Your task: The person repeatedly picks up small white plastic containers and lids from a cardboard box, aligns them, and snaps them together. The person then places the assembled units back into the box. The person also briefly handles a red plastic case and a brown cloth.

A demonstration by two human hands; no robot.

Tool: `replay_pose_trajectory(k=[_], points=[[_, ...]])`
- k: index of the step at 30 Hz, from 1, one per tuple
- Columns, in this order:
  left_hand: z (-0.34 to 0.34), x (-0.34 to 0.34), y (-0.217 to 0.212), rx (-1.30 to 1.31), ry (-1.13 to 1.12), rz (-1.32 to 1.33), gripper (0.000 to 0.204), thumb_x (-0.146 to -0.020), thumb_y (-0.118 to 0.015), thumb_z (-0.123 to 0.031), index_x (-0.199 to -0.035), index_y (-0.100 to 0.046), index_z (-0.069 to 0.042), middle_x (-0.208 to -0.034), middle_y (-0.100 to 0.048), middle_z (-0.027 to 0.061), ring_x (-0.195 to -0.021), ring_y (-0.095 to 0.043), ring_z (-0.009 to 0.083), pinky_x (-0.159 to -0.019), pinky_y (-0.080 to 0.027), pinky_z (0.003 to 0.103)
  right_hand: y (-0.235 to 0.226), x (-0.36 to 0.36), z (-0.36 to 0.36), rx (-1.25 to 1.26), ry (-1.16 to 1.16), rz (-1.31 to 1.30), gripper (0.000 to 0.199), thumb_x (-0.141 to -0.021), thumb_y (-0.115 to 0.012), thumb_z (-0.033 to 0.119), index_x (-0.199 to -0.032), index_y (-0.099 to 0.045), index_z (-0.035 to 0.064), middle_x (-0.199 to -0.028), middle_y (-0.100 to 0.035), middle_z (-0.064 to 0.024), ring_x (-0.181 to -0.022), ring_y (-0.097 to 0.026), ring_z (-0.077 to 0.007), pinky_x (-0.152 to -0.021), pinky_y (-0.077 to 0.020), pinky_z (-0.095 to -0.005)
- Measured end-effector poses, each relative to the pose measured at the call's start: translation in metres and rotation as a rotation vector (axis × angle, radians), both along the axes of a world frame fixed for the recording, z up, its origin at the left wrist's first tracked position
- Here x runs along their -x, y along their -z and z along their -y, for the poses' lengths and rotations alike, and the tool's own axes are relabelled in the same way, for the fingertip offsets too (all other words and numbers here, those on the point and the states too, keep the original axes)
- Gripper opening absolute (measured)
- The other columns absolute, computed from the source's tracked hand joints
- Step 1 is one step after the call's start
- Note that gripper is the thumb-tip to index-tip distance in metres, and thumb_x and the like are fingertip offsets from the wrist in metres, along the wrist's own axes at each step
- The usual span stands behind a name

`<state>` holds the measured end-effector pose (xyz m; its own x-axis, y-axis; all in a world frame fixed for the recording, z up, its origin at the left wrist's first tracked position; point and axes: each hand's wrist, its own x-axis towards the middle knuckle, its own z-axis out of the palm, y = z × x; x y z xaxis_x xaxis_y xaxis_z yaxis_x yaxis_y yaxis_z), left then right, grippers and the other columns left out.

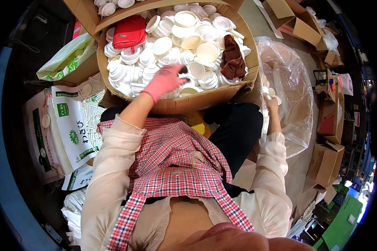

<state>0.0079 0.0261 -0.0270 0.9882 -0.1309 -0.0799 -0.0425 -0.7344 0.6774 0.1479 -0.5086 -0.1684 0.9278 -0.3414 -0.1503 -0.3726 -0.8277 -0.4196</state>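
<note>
A large cardboard box (167, 108) in front of me is heaped with round white plastic lids (162, 46). My left hand (168, 79), in a pink glove with dark fingertips, reaches over the near side of the heap. Its fingers and thumb are curved and apart, with lids close beneath them. My right hand (272, 103) is bare and hangs at the box's right, by a clear plastic bag (291, 83). A white lid (277, 100) shows at its fingers, which are partly hidden. More white lids (269, 90) lie just beyond that hand, inside the bag's edge.
On the heap lie a red zipped pouch (130, 32) and a crumpled brown cloth (232, 58). At left, a printed white sack (73, 125) lies beside many thin white sticks (92, 117). Cardboard boxes (326, 165) stand along the right.
</note>
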Motion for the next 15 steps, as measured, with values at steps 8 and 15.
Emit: replay_pose_trajectory(k=[8,15], points=[[0.021,-0.008,0.02,-0.376,0.134,0.124,0.041,-0.075,-0.072,-0.027,-0.108,-0.062,-0.005,-0.107,-0.061,0.0145,-0.104,-0.057,0.0304,-0.09,-0.046,0.038,-0.121,0.006,-0.145,-0.163,-0.48,0.397,0.029,-0.085,-0.068,0.023,-0.105,-0.066,0.0016,-0.097,-0.067,-0.0135,-0.092,-0.064,-0.024,-0.083,-0.0499,-0.0346],[-0.015,-0.009,-0.002,1.051,-0.153,-0.129,0.015,-0.09,-0.061,-0.016,-0.096,-0.064,-0.003,-0.091,-0.065,0.0018,-0.079,-0.06,0.0091,-0.069,-0.049,0.024,-0.183,0.064,-0.328,-0.674,-1.002,0.01,0.042,-0.083,-0.07,0.014,-0.12,-0.057,-0.0013,-0.095,-0.065,-0.011,-0.078,-0.065,-0.0156,-0.067,-0.0525,-0.0289]])
